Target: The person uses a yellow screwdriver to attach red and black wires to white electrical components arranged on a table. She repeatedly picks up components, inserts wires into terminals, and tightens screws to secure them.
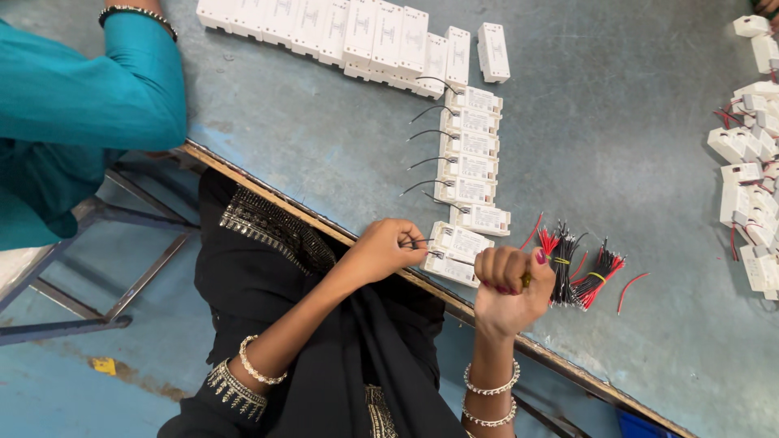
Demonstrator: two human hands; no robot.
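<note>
Grey bench, left fingers pinching black wire, right fist hiding a tool

The worktop is a grey-blue sheet, scuffed, with a wooden strip along its near edge. A row of white rectangular modules lies across its far side, and a column of modules with black wire leads runs down towards the near edge. Two bundles of red and black wires lie near that edge, each banded in what looks like yellow. More white modules crowd the right side.
</note>
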